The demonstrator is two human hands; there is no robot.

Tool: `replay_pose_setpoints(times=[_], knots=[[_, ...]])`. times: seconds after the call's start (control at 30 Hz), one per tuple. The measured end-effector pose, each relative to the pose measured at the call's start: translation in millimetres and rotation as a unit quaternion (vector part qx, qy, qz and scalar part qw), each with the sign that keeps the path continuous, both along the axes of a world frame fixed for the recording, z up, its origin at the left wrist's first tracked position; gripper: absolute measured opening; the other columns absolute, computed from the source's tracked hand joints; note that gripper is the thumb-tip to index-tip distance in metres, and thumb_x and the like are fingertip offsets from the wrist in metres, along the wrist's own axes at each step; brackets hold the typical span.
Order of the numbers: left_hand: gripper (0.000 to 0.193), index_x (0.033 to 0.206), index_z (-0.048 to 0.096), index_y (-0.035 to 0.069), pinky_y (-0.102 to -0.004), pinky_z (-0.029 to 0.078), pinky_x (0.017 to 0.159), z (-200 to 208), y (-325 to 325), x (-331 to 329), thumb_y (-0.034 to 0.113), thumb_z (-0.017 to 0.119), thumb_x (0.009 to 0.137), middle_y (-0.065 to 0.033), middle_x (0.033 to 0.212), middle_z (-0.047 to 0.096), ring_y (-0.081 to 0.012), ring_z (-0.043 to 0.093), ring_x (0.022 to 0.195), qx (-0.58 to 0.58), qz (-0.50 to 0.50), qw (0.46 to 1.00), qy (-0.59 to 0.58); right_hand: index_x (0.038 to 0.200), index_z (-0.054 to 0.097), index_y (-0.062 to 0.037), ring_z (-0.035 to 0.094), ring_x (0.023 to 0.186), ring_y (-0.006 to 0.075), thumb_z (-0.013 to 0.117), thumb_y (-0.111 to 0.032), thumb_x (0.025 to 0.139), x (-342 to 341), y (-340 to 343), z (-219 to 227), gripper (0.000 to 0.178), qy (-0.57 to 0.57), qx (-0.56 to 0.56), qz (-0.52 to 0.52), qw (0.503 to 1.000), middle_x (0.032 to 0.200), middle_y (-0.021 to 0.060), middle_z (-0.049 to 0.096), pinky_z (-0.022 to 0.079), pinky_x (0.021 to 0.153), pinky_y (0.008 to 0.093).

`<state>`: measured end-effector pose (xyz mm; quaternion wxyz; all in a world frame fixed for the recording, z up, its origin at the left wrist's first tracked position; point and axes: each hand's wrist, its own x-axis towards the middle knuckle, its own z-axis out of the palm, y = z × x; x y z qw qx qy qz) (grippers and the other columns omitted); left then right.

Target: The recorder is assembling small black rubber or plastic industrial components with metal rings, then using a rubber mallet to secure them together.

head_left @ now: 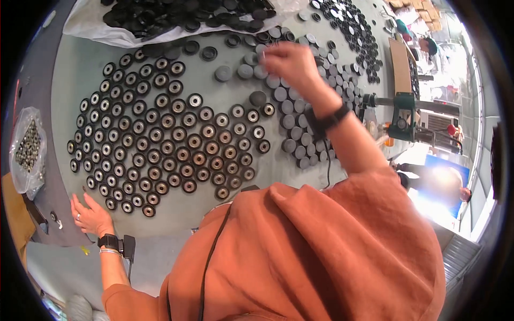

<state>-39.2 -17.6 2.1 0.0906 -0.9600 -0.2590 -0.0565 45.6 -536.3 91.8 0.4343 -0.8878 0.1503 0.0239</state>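
Observation:
My right hand (292,61) hangs over the far middle of the table, among round grey caps (287,107). Its fingers are bent together and slightly blurred; whatever is between them cannot be made out. At the table's near left, my left hand (92,215) has its fingers spread and holds nothing. It is beside the lower left edge of a wide group of black wheels with metal centres (155,135), which lie flat in loose rows. A single dark cap (257,98) lies at the upper right of the wheels. Both wrists wear black bands.
A white sack (91,29) heaped with black round parts lies at the far side. More black pieces (358,32) spread at the far right. A clear bag of small metal parts (29,150) sits at the left. A green metal press (402,117) stands right; people are beyond.

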Motion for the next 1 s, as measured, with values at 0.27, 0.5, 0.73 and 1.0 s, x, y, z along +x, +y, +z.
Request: replay_pose_setpoints(times=[0.27,0.5,0.73,1.0], knots=[[0.048,0.13,0.043,0.025,-0.0514,0.03,0.095,-2.7,0.3,4.2,0.051,0.037,0.09,0.0047,0.135,0.038,-0.0278,0.036,0.121,-0.013,0.006,1.0,0.003,0.095,0.064,-0.0057,0.062,0.082,0.029,0.064,-0.01,0.076,-124.0,16.9,-37.5,0.02,-0.179,-0.235,0.036,0.955,0.095,0.0134,0.064,0.051,0.07,0.0342],[0.047,0.13,0.043,0.026,-0.0515,0.03,0.094,-6.6,2.2,3.8,0.051,0.038,0.09,0.0048,0.135,0.038,-0.0282,0.036,0.121,-0.007,0.007,1.0,-0.003,0.102,0.058,0.0021,0.053,0.084,0.0239,0.053,-0.006,0.069,-128.9,13.6,-54.7,0.034,-0.153,-0.405,0.202,0.879,0.108,0.0165,0.056,0.043,0.075,0.0321],[0.045,0.13,0.043,0.024,-0.0489,0.031,0.094,5.2,-3.1,2.7,0.046,0.039,0.091,0.0035,0.134,0.039,-0.0255,0.036,0.121,-0.009,-0.006,1.0,-0.015,0.109,0.053,0.0075,0.052,0.091,0.0275,0.05,-0.012,0.072,-122.7,13.8,-44.0,0.042,-0.064,-0.463,0.321,0.824,0.111,0.0246,0.052,0.041,0.08,0.0356],[0.043,0.129,0.043,0.021,-0.0465,0.031,0.095,15.0,-11.6,2.3,0.042,0.041,0.091,0.0014,0.134,0.04,-0.0241,0.037,0.121,-0.034,0.017,0.999,-0.005,0.116,0.048,0.0081,0.05,0.096,0.0277,0.051,-0.011,0.07,-137.0,15.4,-36.0,0.049,-0.056,-0.462,0.328,0.822,0.123,0.0264,0.044,0.041,0.083,0.0363]])
